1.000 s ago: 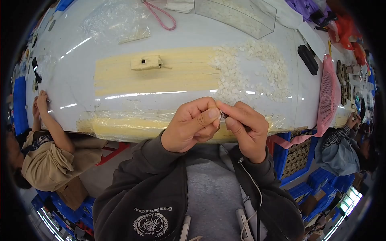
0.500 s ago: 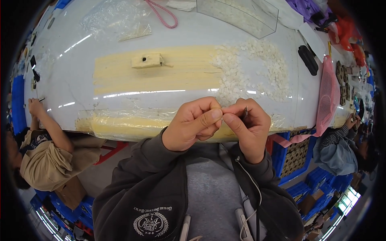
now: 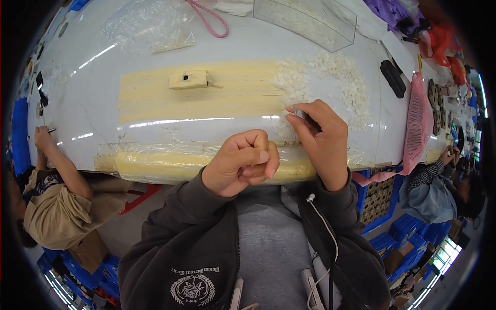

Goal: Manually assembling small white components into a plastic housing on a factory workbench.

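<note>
My left hand (image 3: pixel 241 161) hovers over the near table edge, fingers curled and thumb pressed against the index finger. Whatever it pinches, if anything, is hidden. Farther forward and to the right, my right hand (image 3: pixel 321 135) is closed on a small metal tool (image 3: pixel 298 111); most of it lies behind the fingers, so its exact kind does not show. Just beyond those fingertips lies a spread of small white flakes or chips (image 3: pixel 293 82) on the table. A block wrapped in yellowish tape (image 3: pixel 188 79), with a dark hole in it, sits on yellow tape strips (image 3: pixel 232 98) left of the flakes.
At the far side stands a clear plastic box (image 3: pixel 305 23) with white pieces inside. Crumpled clear film (image 3: pixel 142 26), a pink cord loop (image 3: pixel 219 28), a black case (image 3: pixel 393 79) and a pink mesh bag (image 3: pixel 417 124) lie around. Other people sit on both sides.
My hands have come apart from a fingertip-to-fingertip pinch. The right one moved forward toward the flakes with the metal tool; the left one stayed near its place, fingers curled.
</note>
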{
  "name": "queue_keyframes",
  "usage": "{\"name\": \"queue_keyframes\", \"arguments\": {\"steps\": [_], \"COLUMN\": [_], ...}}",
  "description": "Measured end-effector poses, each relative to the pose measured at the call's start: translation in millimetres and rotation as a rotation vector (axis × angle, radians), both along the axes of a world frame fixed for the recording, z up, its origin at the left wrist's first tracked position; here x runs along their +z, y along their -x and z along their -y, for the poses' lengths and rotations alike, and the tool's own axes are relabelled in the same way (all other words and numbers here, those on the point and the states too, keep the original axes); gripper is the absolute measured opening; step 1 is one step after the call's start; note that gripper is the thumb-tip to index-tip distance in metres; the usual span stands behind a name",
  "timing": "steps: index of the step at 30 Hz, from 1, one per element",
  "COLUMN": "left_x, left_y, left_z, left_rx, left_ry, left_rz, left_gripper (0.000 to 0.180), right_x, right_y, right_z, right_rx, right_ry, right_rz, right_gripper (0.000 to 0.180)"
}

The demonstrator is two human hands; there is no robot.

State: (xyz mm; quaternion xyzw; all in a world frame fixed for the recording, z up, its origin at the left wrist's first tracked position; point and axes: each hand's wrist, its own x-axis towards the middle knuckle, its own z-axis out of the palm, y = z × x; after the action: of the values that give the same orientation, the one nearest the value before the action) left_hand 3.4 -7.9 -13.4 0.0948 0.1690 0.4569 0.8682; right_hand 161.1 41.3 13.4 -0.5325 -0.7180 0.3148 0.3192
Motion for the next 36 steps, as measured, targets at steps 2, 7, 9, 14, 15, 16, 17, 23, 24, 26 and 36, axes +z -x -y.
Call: {"name": "queue_keyframes", "arguments": {"steps": [2, 7, 9, 14, 15, 16, 17, 23, 24, 26, 36], "left_x": [-0.4, -2.3, -3.9, -3.8, -3.6, -3.1, -1.7, 12.8, 15.1, 16.3, 12.6], "left_y": [0.6, 1.5, 2.2, 2.0, 2.2, 2.5, 3.0, 5.6, 5.9, 5.3, -2.7], "left_z": [0.4, 1.2, 1.4, -2.2, -3.0, -3.7, -4.7, -12.5, -13.6, -14.1, -10.7], "left_rx": [0.010, 0.048, 0.091, 0.138, 0.146, 0.148, 0.129, 0.031, 0.011, -0.009, 0.089], "left_ry": [-0.003, -0.027, -0.065, -0.095, -0.098, -0.099, -0.090, -0.087, -0.099, -0.112, -0.326], "left_rz": [0.002, 0.011, 0.009, -0.017, -0.026, -0.027, -0.057, -0.283, -0.352, -0.421, -0.620], "left_gripper": [0.012, 0.014, 0.014, 0.012, 0.012, 0.012, 0.010, 0.005, 0.006, 0.008, 0.016], "right_x": [-0.5, 0.4, 2.1, 5.3, 5.9, 6.8, 8.2, 19.7, 21.3, 22.0, 10.5], "right_y": [0.2, 1.8, 2.8, 0.5, -0.2, -1.2, -2.5, -6.7, -6.9, -7.1, 5.9], "right_z": [-2.8, -7.4, -8.4, -11.3, -12.0, -11.8, -10.8, -6.3, -6.1, -5.9, 2.4], "right_rx": [0.014, 0.051, 0.070, 0.094, 0.099, 0.100, 0.095, 0.162, 0.205, 0.247, 0.161], "right_ry": [-0.020, -0.073, -0.060, 0.063, 0.103, 0.102, 0.185, 0.470, 0.488, 0.505, 0.597], "right_rz": [0.039, 0.163, 0.173, -0.025, -0.093, -0.094, -0.164, -0.382, -0.386, -0.390, -0.651], "right_gripper": [0.009, 0.007, 0.007, 0.007, 0.007, 0.007, 0.007, 0.006, 0.006, 0.006, 0.003]}}
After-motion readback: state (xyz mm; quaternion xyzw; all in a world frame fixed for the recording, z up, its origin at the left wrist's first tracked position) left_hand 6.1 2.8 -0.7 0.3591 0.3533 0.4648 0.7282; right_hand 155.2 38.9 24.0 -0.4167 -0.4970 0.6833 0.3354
